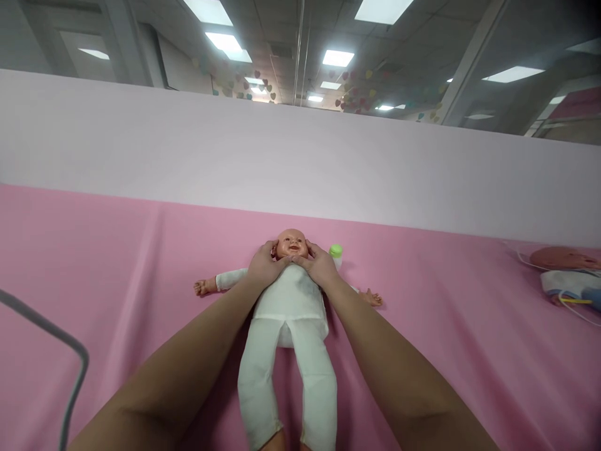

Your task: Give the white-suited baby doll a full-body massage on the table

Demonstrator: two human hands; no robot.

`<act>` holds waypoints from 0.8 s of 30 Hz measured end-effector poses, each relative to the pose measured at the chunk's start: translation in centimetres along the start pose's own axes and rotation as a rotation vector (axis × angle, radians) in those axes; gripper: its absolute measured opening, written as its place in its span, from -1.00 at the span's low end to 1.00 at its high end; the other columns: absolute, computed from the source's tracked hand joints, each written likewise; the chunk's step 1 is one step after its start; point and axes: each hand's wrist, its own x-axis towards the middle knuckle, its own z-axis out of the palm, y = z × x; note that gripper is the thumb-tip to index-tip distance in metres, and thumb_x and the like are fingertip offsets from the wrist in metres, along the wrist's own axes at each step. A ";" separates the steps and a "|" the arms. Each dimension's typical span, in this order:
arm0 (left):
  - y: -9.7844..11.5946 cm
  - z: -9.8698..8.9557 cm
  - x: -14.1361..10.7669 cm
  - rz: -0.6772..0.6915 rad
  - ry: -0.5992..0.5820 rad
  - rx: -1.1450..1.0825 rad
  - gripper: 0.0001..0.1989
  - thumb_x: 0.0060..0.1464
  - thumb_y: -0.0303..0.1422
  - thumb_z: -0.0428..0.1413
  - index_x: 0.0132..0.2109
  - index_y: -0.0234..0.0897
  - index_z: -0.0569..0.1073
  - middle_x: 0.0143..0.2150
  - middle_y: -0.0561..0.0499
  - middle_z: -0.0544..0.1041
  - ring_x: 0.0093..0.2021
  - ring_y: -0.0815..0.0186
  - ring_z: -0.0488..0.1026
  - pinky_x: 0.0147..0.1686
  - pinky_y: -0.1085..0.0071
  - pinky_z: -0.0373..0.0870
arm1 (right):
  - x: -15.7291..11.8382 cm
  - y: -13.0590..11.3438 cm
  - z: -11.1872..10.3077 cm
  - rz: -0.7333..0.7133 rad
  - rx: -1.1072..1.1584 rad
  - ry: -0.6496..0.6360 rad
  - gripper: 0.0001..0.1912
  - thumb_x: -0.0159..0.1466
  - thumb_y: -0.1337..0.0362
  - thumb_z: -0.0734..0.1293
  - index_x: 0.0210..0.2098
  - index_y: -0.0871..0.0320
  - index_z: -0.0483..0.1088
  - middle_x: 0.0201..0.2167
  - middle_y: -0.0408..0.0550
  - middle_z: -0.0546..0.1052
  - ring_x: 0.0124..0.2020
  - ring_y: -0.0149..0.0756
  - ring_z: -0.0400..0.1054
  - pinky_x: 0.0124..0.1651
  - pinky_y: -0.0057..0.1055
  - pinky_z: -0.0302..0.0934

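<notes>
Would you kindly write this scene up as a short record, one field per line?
Main item: doll in white clothing, on its back, arms spread
Left hand: at one side of the doll's head, thumb near the chin
Right hand: at the other side, thumb likewise
Surface: pink sheet
Nearby: green-capped bottle, beside the right hand
Far right: second doll, partly cut off

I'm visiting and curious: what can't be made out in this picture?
In the head view:
Doll: feet cut off by the bottom edge.
Neck: mostly behind left hand and right hand.
Second doll: partly cut off by right edge.
Bottle: too small to read any marking.
Grey tube: cut off by left and bottom edges.
</notes>
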 end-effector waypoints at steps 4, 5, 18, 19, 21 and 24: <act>-0.2 0.0 0.0 0.025 -0.011 0.027 -0.32 0.08 -0.07 0.30 0.29 -0.21 0.40 0.13 -0.19 0.58 -0.01 0.04 0.58 0.02 0.15 0.49 | 0.1 0.0 -0.1 0.036 0.001 0.020 0.01 0.06 -0.08 0.60 0.40 0.05 0.26 0.37 0.00 0.38 0.34 -0.01 0.33 0.40 -0.11 0.20; -0.2 0.0 0.0 0.025 -0.012 0.020 -0.33 0.10 -0.10 0.28 0.29 -0.21 0.40 0.14 -0.19 0.58 0.00 0.03 0.58 0.04 0.14 0.48 | 0.1 0.0 -0.2 0.037 0.010 0.008 0.01 0.07 -0.06 0.59 0.41 0.06 0.25 0.37 0.00 0.37 0.35 -0.01 0.32 0.41 -0.12 0.18; -0.9 -0.6 0.4 -0.091 -0.010 -0.213 -0.46 0.26 -0.12 0.12 0.31 -0.21 0.46 0.17 -0.13 0.61 0.11 0.07 0.56 0.18 0.17 0.41 | 0.2 0.5 -1.6 0.008 0.163 -0.163 -0.19 0.30 -0.15 0.41 0.43 0.01 0.22 0.41 -0.08 0.31 0.40 -0.07 0.25 0.46 -0.07 0.08; -1.0 -0.6 0.4 -0.097 -0.014 -0.222 -0.47 0.29 -0.12 0.09 0.31 -0.21 0.47 0.17 -0.12 0.61 0.09 0.08 0.58 0.18 0.16 0.42 | 0.2 0.3 -1.6 0.015 0.158 -0.159 -0.21 0.31 -0.16 0.39 0.42 -0.01 0.23 0.40 -0.08 0.32 0.39 -0.06 0.26 0.46 -0.06 0.09; -1.0 -0.6 0.5 -0.092 -0.020 -0.236 -0.48 0.31 -0.10 0.06 0.29 -0.22 0.48 0.20 -0.13 0.59 0.09 0.09 0.58 0.18 0.15 0.42 | 0.0 -0.1 -1.4 0.020 0.131 -0.137 -0.23 0.33 -0.20 0.36 0.41 -0.02 0.25 0.39 -0.09 0.34 0.38 -0.05 0.28 0.45 -0.06 0.10; -0.8 -0.7 0.5 -0.071 -0.012 -0.225 -0.43 0.26 -0.03 0.13 0.29 -0.22 0.48 0.27 -0.15 0.54 0.20 0.05 0.52 0.23 0.16 0.38 | -0.2 -0.6 -1.2 0.018 0.078 -0.098 -0.20 0.32 -0.23 0.34 0.42 0.02 0.25 0.39 -0.06 0.34 0.40 -0.05 0.24 0.47 -0.08 0.07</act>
